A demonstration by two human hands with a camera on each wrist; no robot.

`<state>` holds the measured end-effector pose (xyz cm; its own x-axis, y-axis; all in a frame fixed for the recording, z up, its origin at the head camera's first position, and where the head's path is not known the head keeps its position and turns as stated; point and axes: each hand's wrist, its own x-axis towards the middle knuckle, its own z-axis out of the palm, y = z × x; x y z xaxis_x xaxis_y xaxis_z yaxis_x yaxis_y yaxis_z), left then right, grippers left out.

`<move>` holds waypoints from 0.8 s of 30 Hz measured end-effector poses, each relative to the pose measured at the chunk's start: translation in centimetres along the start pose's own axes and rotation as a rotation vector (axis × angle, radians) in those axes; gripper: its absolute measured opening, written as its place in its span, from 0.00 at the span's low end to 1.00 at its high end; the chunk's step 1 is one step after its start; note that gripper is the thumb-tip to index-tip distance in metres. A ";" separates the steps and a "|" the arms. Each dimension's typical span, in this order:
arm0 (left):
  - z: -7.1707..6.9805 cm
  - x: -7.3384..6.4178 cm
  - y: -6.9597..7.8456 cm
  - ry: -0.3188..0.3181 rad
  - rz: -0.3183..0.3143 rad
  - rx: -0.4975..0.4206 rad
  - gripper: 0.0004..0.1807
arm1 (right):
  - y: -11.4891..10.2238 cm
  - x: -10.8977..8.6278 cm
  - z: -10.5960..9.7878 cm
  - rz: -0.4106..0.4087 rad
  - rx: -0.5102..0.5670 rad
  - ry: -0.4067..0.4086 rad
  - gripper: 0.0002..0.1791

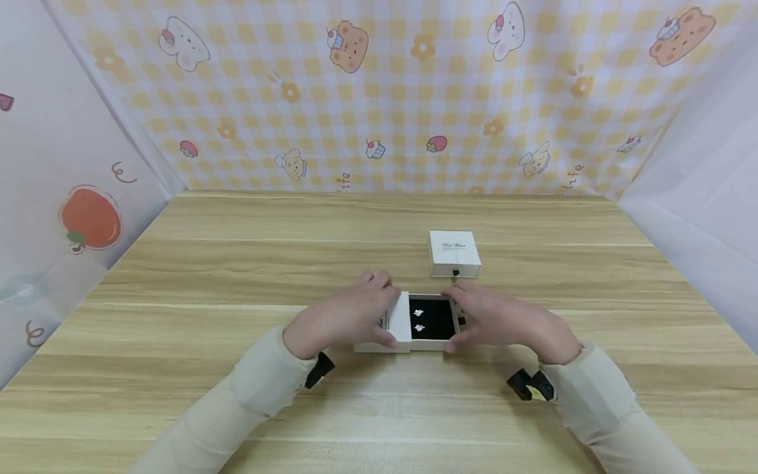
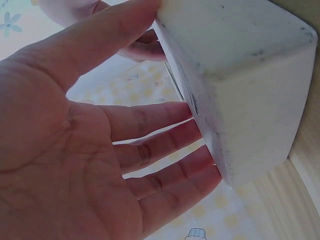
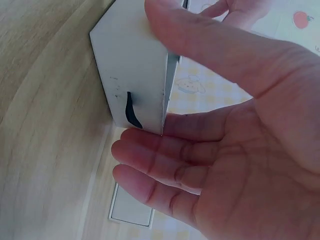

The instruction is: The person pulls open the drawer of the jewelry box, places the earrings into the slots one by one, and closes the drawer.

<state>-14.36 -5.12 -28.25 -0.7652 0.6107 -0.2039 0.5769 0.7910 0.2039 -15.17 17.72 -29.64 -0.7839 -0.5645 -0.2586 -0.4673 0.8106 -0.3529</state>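
Observation:
A small white drawer-style jewellery box lies on the table, its drawer (image 1: 431, 345) slid partway out to the right from the sleeve (image 1: 404, 322). On the drawer's black lining sit two small sparkling earrings (image 1: 418, 313). My left hand (image 1: 346, 316) holds the sleeve, fingers over its printed top and thumb at the near edge. Thumb in front and fingers behind, my right hand (image 1: 503, 319) grips the drawer near its outer end. A black ribbon tab (image 3: 132, 112) hangs from the drawer's end face in the right wrist view.
Behind the right hand stands a second white box (image 1: 453, 253), closed, with dark lettering on top and a black tab in front. A yellow checked curtain (image 1: 391, 99) borders the back of the wooden table (image 1: 266, 250); pale cloth hangs at both sides.

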 end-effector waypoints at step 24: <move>0.1 0.3 0.3 0.010 0.004 0.047 0.34 | -0.5 0.2 0.6 -0.027 0.025 0.010 0.47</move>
<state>-14.41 -4.65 -28.32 -0.7653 0.6139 -0.1933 0.5929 0.7893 0.1593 -14.88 17.14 -30.06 -0.7750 -0.5847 -0.2398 -0.4783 0.7907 -0.3822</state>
